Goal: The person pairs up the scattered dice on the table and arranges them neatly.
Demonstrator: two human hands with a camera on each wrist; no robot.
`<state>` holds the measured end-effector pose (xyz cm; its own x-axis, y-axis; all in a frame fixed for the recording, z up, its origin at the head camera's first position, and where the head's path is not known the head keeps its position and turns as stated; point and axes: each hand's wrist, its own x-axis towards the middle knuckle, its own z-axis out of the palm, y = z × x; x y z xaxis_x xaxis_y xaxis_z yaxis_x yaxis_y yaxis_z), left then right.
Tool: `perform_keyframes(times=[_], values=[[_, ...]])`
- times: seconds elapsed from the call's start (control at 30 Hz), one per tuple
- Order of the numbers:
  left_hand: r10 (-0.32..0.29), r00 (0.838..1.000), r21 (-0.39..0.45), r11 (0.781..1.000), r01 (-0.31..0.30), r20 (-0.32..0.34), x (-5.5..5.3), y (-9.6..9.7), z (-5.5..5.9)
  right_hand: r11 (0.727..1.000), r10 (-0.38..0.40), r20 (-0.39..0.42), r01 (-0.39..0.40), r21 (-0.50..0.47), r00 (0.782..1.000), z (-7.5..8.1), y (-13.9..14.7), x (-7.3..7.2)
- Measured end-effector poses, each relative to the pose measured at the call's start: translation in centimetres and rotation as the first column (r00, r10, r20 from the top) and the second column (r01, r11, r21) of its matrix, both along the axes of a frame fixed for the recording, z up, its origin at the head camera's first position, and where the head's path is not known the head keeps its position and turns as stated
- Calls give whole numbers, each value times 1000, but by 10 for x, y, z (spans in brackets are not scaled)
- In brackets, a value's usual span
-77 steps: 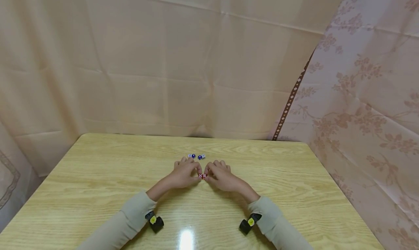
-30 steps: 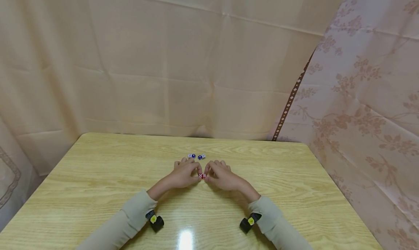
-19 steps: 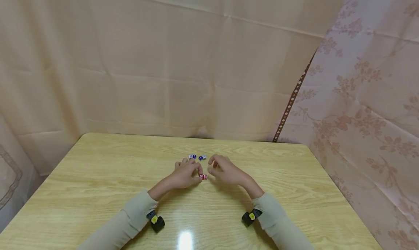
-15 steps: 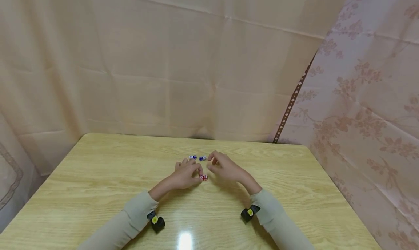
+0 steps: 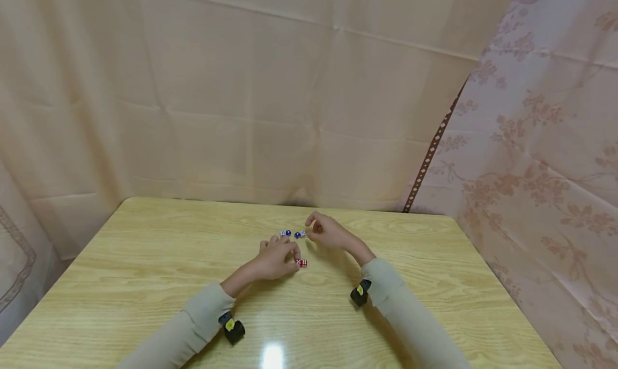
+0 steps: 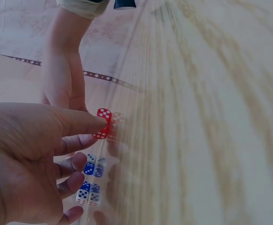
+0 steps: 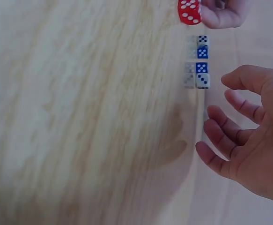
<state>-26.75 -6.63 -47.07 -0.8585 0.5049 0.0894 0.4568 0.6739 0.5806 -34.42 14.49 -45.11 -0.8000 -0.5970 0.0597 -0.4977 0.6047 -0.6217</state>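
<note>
My left hand (image 5: 276, 259) pinches the left one of two red dice (image 5: 303, 263) with white pips, which sit side by side on the table. In the left wrist view its thumb and index fingertips are at the red die (image 6: 104, 114). My right hand (image 5: 330, 234) hovers just right of a white die (image 5: 303, 234), its fingers loosely bent and holding nothing. In the right wrist view, the thumb and fingers are spread apart, a little away from the white die (image 7: 202, 80). A blue die (image 5: 297, 235) stands against that white die's left side.
Left of a small gap, another blue die (image 5: 288, 233) and white die (image 5: 282, 233) form a second pair, just beyond my left fingers. The glossy wooden table (image 5: 159, 251) reflects the dice. A beige curtain (image 5: 232, 117) hangs behind its far edge.
My right hand has let go of the right red die and moved forward, away from me, to beside the right white die. My left hand has stayed at the red dice.
</note>
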Motion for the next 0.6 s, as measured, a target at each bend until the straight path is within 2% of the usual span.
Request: perform_keyframes(times=[0.23, 0.43, 0.6], values=[[1, 1000, 4, 1000, -1, 13, 0, 0, 0, 1000, 10, 16, -11, 13, 1000, -7, -5, -8], [-1, 1000, 0, 1000, 1, 17, 0, 0, 0, 1000, 7, 46, -8, 23, 999, -10, -8, -8], [0, 1000, 8, 1000, 0, 16, 1, 0, 2, 1000, 13, 29, -14, 27, 999, -11, -10, -9]])
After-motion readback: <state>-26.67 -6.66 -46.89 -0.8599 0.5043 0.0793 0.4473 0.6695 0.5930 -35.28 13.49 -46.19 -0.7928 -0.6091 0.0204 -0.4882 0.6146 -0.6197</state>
